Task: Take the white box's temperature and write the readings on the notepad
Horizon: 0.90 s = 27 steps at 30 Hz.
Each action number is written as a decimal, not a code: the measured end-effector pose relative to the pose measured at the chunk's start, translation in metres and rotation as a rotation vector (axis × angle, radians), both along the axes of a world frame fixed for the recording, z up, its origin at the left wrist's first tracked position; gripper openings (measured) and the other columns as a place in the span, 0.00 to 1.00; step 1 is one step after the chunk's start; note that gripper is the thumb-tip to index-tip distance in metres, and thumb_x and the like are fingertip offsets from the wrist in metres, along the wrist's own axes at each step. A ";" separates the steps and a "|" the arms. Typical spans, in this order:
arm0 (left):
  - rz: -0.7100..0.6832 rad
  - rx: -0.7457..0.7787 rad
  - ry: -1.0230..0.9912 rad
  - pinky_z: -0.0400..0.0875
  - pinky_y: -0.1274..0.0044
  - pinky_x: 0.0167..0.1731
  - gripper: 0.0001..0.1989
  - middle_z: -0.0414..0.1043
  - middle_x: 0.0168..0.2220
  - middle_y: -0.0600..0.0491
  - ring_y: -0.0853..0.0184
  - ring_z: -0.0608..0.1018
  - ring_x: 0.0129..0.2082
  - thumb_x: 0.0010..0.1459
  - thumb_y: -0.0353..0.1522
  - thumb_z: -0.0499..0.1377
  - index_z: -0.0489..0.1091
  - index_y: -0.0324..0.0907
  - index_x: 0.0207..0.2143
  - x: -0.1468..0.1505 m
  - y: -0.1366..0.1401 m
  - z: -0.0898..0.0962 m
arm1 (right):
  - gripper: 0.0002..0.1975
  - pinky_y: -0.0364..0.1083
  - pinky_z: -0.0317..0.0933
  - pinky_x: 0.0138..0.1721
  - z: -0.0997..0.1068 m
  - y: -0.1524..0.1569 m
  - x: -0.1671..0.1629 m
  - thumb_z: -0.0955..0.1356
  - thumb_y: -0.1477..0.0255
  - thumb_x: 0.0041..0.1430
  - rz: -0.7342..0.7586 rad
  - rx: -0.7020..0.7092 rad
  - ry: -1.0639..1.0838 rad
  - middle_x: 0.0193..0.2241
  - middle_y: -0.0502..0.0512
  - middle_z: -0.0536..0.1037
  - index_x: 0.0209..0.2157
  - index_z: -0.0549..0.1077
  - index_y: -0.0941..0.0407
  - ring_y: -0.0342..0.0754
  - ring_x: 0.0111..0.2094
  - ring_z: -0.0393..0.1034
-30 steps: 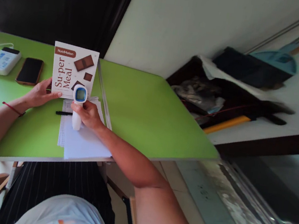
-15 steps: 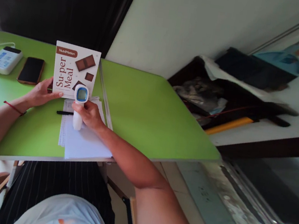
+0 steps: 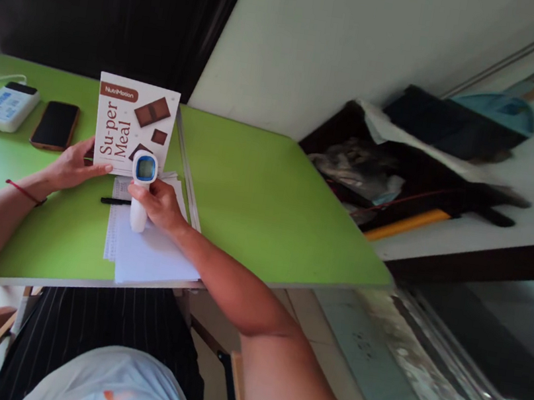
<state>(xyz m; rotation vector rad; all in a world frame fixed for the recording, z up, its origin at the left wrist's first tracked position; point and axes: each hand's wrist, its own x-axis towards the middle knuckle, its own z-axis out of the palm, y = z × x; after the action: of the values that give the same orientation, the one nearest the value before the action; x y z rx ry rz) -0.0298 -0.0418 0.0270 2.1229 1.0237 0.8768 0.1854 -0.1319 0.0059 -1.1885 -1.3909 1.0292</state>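
My left hand (image 3: 75,166) grips the lower left edge of a white box (image 3: 113,117) printed "NutriMotion Su-per Meal" with brown chocolate pieces. The box stands upright on the table, its front facing me. In my right hand (image 3: 160,203) is a white infrared thermometer (image 3: 139,208), held by its handle in front of the box's lower right corner. Its blue-rimmed screen faces me; the digits are too small to read. Below the thermometer lie white paper sheets (image 3: 157,260), and a black pen (image 3: 115,201) pokes out to their left, partly hidden.
On the green table (image 3: 256,205), a phone (image 3: 55,125) and a white device with a cable (image 3: 8,106) sit at the left. A dark panel (image 3: 100,1) and pale wall rise behind. Right of the table are a dark shelf with bags (image 3: 362,167) and a blue dustpan (image 3: 505,112).
Almost nothing differs. Both hands, the box and the thermometer keep their places; the view has shifted very slightly.
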 end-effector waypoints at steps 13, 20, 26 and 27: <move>-0.013 -0.025 -0.015 0.77 0.67 0.51 0.36 0.77 0.52 0.43 0.52 0.79 0.51 0.50 0.55 0.66 0.70 0.39 0.52 -0.001 0.000 -0.001 | 0.19 0.46 0.57 0.31 0.001 0.000 0.000 0.71 0.52 0.46 0.016 0.004 0.015 0.24 0.50 0.68 0.25 0.69 0.54 0.45 0.29 0.62; -0.002 -0.040 -0.023 0.76 0.65 0.52 0.38 0.77 0.52 0.42 0.51 0.79 0.52 0.49 0.56 0.66 0.70 0.39 0.52 -0.001 0.000 -0.002 | 0.19 0.46 0.57 0.31 0.001 0.000 0.001 0.71 0.52 0.45 0.020 0.010 0.019 0.24 0.50 0.68 0.25 0.70 0.54 0.45 0.29 0.62; -0.009 -0.042 -0.033 0.77 0.67 0.50 0.36 0.77 0.52 0.43 0.52 0.79 0.51 0.49 0.55 0.66 0.70 0.39 0.51 0.000 -0.001 0.000 | 0.19 0.46 0.57 0.31 0.000 0.000 0.002 0.70 0.52 0.47 0.021 0.003 -0.004 0.24 0.50 0.68 0.25 0.69 0.54 0.45 0.29 0.62; -0.006 -0.036 -0.026 0.77 0.67 0.50 0.36 0.77 0.52 0.43 0.52 0.79 0.51 0.49 0.55 0.66 0.70 0.39 0.51 0.000 -0.001 0.000 | 0.19 0.46 0.57 0.31 0.000 0.000 0.002 0.70 0.52 0.46 0.019 0.004 -0.002 0.24 0.50 0.68 0.25 0.69 0.55 0.45 0.29 0.62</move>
<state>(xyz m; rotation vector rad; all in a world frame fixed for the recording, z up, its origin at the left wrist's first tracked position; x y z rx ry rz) -0.0298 -0.0429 0.0269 2.0778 1.0120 0.8745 0.1869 -0.1322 0.0064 -1.1757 -1.4073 1.0384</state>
